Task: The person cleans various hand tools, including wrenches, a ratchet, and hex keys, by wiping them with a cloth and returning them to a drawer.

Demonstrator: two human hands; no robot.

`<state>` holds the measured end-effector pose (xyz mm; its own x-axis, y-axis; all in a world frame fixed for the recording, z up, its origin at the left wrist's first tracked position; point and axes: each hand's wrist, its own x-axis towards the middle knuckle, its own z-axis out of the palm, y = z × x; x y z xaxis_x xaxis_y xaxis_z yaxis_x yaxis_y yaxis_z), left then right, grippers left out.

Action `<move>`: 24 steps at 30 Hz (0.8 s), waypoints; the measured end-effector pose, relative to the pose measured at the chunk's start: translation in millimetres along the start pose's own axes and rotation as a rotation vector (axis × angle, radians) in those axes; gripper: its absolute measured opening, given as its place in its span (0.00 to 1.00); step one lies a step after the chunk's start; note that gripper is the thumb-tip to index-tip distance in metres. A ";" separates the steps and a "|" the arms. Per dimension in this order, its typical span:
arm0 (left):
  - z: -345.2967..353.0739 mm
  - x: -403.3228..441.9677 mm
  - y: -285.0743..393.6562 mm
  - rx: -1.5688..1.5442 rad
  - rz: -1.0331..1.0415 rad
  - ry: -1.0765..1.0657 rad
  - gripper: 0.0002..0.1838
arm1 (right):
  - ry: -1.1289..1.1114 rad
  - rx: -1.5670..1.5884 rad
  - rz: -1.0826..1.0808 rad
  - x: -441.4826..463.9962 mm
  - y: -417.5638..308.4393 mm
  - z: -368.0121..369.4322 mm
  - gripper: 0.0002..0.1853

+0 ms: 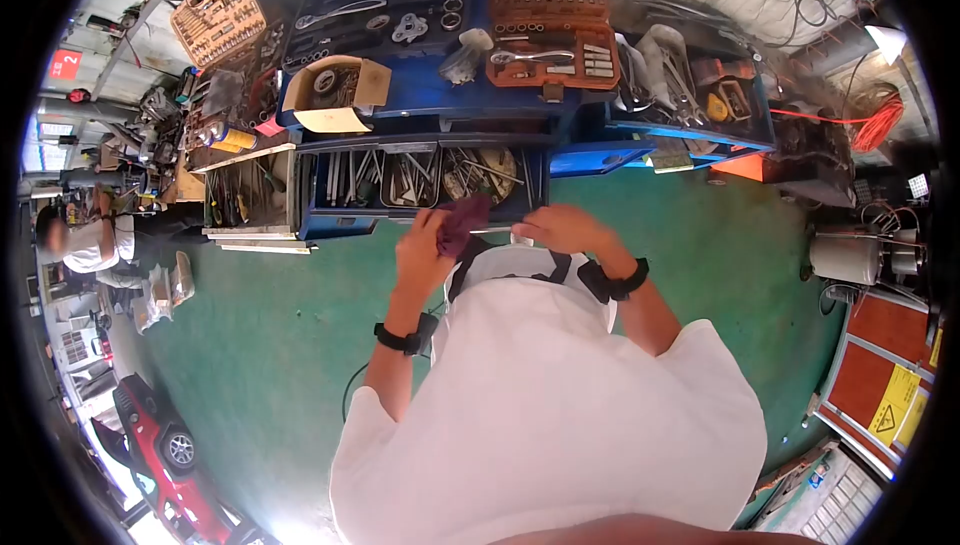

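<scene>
My left hand point(422, 248) is closed around a dark red cloth point(462, 225), in front of my waist. A thin, shiny metal rod point(492, 231) runs from the cloth across to my right hand point(562, 229), whose fingers are closed on its other end. The cloth hides the rod's left end, so its exact kind does not show. Just beyond both hands is an open drawer point(318, 185) of the blue tool cabinet, with long metal tools point(358, 177), a tray of small parts point(408, 177) and a round dish point(500, 173) in it.
On the blue cabinet top point(420, 75) lie an orange socket set point(553, 40), a cardboard box point(335, 95) and loose wrenches. An open side drawer point(250, 190) holds screwdrivers. Another person point(100, 240) is at the far left. A red car point(170, 455) stands lower left.
</scene>
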<state>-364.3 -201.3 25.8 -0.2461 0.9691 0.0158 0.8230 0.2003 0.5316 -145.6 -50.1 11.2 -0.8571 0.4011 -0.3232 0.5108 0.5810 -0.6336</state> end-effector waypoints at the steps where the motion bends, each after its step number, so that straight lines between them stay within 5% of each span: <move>1: -3.7 1.8 0.5 -0.020 -0.035 0.105 0.14 | -0.061 0.175 -0.040 8.8 7.1 6.0 0.30; 2: -7.5 4.2 0.3 0.001 -0.046 0.113 0.15 | -0.126 0.352 -0.075 12.0 8.8 10.2 0.31; 10: -12.6 -3.4 -45.1 -0.078 -0.019 0.426 0.15 | -0.019 0.218 -0.012 41.6 22.3 44.0 0.32; 12: -20.1 -4.7 -61.0 -0.473 -0.408 0.534 0.14 | 0.005 0.218 0.131 34.1 50.6 54.7 0.31; 13: -22.6 -4.7 -64.1 -0.475 -0.414 0.534 0.14 | 0.025 0.207 0.261 31.5 62.1 56.4 0.31; 17: -18.9 -12.3 -83.8 -0.488 -0.697 0.225 0.15 | 0.107 0.311 0.425 25.3 81.7 68.6 0.31; 19: -8.4 -11.7 -94.9 -0.215 -0.387 0.176 0.15 | 0.171 0.473 0.556 29.4 91.7 77.0 0.31; 24: -18.9 -1.3 -94.0 -0.369 -0.448 0.054 0.16 | 0.265 0.304 0.679 47.5 93.8 85.6 0.31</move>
<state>-451.0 -224.1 -8.2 -0.5631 0.7906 -0.2405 0.4023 0.5165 0.7559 -144.0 -37.1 -123.8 -0.2999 0.7766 -0.5541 0.8433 -0.0558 -0.5346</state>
